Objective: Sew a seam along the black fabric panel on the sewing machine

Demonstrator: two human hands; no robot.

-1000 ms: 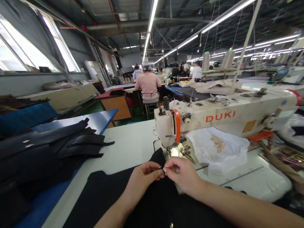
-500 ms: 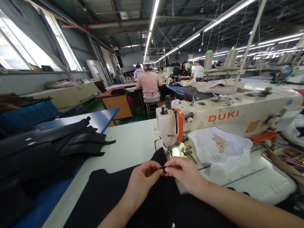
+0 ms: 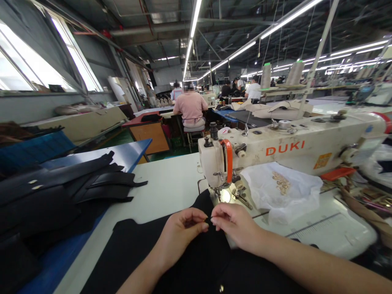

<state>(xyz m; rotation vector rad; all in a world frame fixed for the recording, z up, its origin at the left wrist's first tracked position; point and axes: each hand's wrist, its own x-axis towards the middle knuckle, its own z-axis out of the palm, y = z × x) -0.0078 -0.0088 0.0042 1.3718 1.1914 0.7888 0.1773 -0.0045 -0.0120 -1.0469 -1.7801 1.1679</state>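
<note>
My left hand (image 3: 183, 229) is closed in a loose pinch, thumb and forefinger curled toward each other. Across a narrow gap, my right hand (image 3: 235, 223) pinches with thumb tip and forefinger; whatever either holds is too small to make out. Both hover over a black fabric piece (image 3: 147, 241) spread on the pale sewing table (image 3: 171, 175). A small gold-coloured metal fitting (image 3: 221, 288) shows on the black material near the bottom edge. Just beyond my fingertips stands the sewing machine (image 3: 288, 143), its lit needle area (image 3: 225, 196) close to the fabric's far tip.
On the machine bed a white plastic bag (image 3: 260, 192) carries several small gold-coloured metal pieces (image 3: 280, 183). Black leather-like pieces (image 3: 101, 183) are heaped on a blue table at left. An orange-red tray (image 3: 338, 173) lies at right. A seated person (image 3: 190, 107) works farther ahead.
My fingertips, which met at a small dark bit between them, have come slightly apart. The view has shifted a little; the fabric and machine stay put.
</note>
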